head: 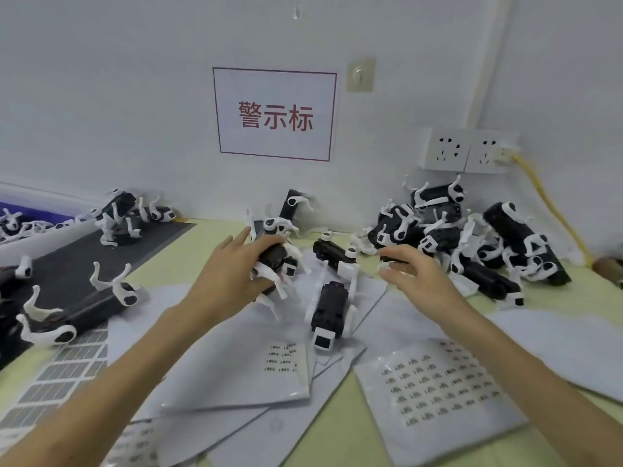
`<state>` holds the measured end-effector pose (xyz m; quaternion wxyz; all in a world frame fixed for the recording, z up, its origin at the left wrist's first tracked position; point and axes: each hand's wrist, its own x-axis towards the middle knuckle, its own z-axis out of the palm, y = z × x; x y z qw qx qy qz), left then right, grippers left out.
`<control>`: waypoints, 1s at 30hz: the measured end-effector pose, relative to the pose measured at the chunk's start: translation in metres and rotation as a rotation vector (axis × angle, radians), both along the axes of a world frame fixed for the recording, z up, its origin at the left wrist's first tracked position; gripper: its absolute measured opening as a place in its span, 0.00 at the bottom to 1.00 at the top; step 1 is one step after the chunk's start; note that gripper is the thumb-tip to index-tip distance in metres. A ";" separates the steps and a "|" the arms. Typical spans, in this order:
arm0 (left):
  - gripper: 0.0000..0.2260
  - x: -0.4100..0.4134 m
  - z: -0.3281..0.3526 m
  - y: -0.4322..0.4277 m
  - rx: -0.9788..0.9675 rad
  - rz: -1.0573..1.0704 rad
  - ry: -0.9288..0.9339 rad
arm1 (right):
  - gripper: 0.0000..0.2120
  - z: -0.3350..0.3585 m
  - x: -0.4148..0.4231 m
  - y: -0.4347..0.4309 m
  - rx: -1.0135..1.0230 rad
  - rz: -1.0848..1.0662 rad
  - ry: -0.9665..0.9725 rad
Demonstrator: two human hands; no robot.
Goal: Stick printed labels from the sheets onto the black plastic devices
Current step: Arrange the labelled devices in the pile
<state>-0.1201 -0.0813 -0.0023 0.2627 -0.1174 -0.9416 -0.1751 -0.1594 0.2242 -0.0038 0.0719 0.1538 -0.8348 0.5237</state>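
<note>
My left hand (232, 274) grips a black plastic device with white legs (278, 261) above the table's middle. My right hand (414, 274) hovers to its right and pinches a small dark piece (392, 260) between thumb and fingers; I cannot tell what it is. Two more black devices (332, 306) lie on the paper between my hands. A label sheet with several rows of small printed labels (438, 389) lies at the front right. Another sheet with only a few labels (281, 358) lies in the middle.
A heap of black-and-white devices (472, 241) fills the back right by the wall sockets (465, 150). More devices lie on a dark mat (67, 264) at the left. Silver label strips (57, 382) lie at the front left. A yellow cable (553, 203) runs down the wall.
</note>
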 end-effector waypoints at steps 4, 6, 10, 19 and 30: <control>0.31 0.007 0.007 0.018 -0.129 -0.086 0.035 | 0.12 -0.002 0.023 0.024 -0.011 0.029 0.052; 0.33 0.007 0.007 0.028 -0.144 -0.124 0.016 | 0.11 -0.006 0.033 0.030 0.021 0.074 0.068; 0.34 -0.003 0.012 0.042 -0.238 0.035 0.143 | 0.15 -0.015 0.050 0.024 0.155 0.184 0.076; 0.32 0.001 0.003 0.069 -0.135 -0.092 0.012 | 0.07 -0.035 0.060 -0.020 0.201 0.238 0.131; 0.10 0.024 0.030 0.134 0.677 -0.559 -0.374 | 0.08 0.009 0.061 0.020 -0.336 0.067 0.288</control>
